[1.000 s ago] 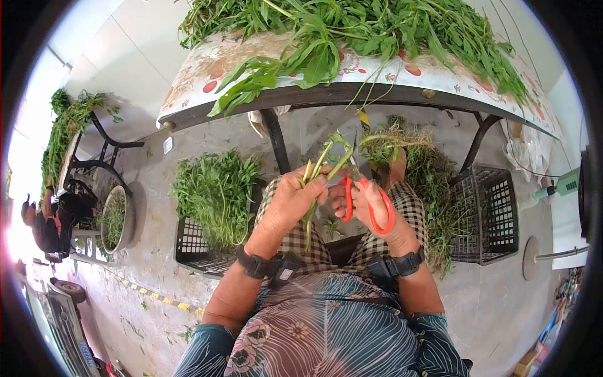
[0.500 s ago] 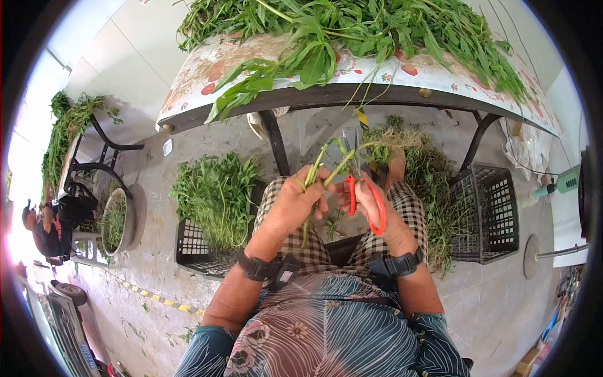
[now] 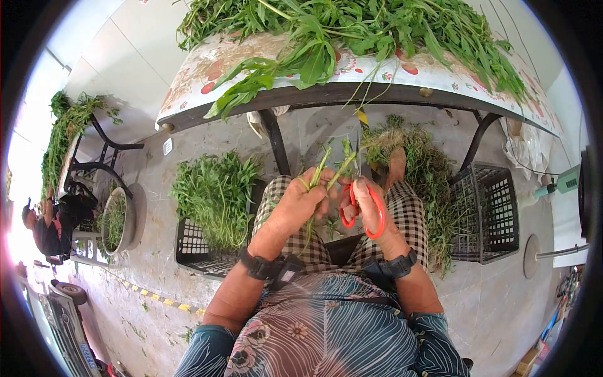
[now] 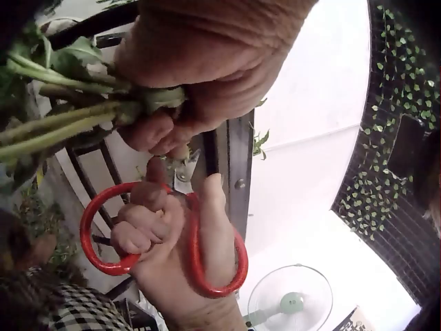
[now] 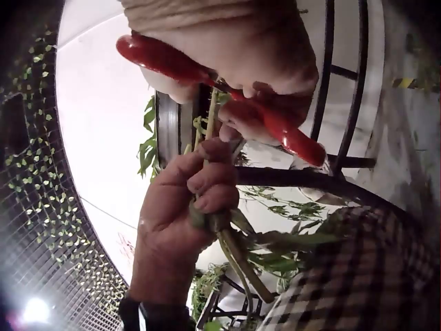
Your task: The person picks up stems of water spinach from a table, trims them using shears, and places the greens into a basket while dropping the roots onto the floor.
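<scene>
The left hand (image 3: 295,204) grips a few green stems (image 3: 319,168), which stick up above its fingers; in the left wrist view, leaves and stems (image 4: 62,131) extend from the fist. The right hand (image 3: 375,207) holds red-handled scissors (image 3: 380,220), fingers and thumb through the loops. The blades point up, just right of the stem tips. In the left wrist view the right hand (image 4: 165,241) is behind the left hand (image 4: 200,62). In the right wrist view the left hand (image 5: 186,200) is curled round the stems (image 5: 242,265), below the scissors' red handles (image 5: 296,141).
Leafy plants (image 3: 389,31) lie piled on the table (image 3: 207,69) ahead. A black crate (image 3: 200,242) with greens (image 3: 217,195) stands at left, another crate (image 3: 499,213) at right beside a plant heap (image 3: 433,182). A round tub (image 3: 125,226) and a seated person (image 3: 47,229) are far left.
The rooty stem end that reached right past the blades no longer extends from the held stems. A small green piece is now between stem tips and blades. The hands have shifted slightly.
</scene>
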Demonstrator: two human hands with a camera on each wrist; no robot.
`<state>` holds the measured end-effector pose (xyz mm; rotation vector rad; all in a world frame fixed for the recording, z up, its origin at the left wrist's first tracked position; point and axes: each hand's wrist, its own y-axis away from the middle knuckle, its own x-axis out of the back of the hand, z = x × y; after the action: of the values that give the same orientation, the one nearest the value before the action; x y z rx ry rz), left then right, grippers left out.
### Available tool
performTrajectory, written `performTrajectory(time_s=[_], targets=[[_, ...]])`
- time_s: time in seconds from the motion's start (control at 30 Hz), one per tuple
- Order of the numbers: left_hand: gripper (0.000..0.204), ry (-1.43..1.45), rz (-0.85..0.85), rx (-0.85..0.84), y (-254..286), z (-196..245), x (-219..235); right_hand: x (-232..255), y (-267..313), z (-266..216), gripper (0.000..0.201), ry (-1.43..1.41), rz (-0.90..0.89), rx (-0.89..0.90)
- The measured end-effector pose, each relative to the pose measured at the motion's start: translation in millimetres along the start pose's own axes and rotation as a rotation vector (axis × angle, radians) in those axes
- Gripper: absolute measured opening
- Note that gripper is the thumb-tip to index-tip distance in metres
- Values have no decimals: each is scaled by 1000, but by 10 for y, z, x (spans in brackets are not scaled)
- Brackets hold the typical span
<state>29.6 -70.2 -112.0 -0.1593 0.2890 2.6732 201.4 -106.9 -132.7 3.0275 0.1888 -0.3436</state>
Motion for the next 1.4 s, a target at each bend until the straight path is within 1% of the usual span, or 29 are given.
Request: performTrajectory(time_s=[0.03,0.13,0.2,0.23,0.33,0.43,0.57,0.6,0.7,0.73,0.83,0.87,0.97,1.0,1.1,1.13,1.23,1.27,1.37,1.4], targets=[[21,-1,2,0,-5,-4,10,-21,11,-10,53,-1,5,-13],[22,66,30,82,13,63,-17,-55,41,-31,53,-21,33,-73],[23,77,27,68,23,44,6,-64,46,-40,50,-59,62,-139],[24,81,25,61,22,29,20,-61,43,-38,48,-89,90,-101],[21,121,71,-39,-33,-34,69,-6,15,6,38,-195,185,-9],[20,414,147,6,-37,53,100,40,-13,83,38,-159,263,30],[23,546,164,-44,-39,218,249,142,-54,159,41,-142,183,-27],[20,568,77,-106,-42,186,365,146,-41,141,41,-142,179,-53],[19,704,-35,-181,-25,195,638,164,-47,185,40,-212,192,-68],[19,672,53,-180,10,242,673,188,-65,233,38,-252,215,-104],[20,645,401,-219,85,432,617,259,-69,304,37,-290,210,-83],[20,611,487,-215,102,480,651,277,-79,339,35,-291,255,-77],[20,549,350,-315,252,523,1026,314,-83,330,35,-325,253,-96],[18,498,372,-358,324,571,1115,343,-99,378,35,-358,260,-89],[17,269,569,-444,518,674,1389,383,-116,410,31,-359,287,-125],[16,235,600,-476,590,676,1513,392,-107,424,29,-359,259,-95],[16,220,705,-508,794,613,1869,463,-128,512,30,-400,218,-79],[18,212,661,-508,865,576,1977,436,-162,537,30,-435,195,-77],[19,448,727,-401,1029,337,2342,486,-167,579,31,-456,241,-131],[24,352,739,-352,1069,277,2403,506,-167,592,33,-466,211,-135]])
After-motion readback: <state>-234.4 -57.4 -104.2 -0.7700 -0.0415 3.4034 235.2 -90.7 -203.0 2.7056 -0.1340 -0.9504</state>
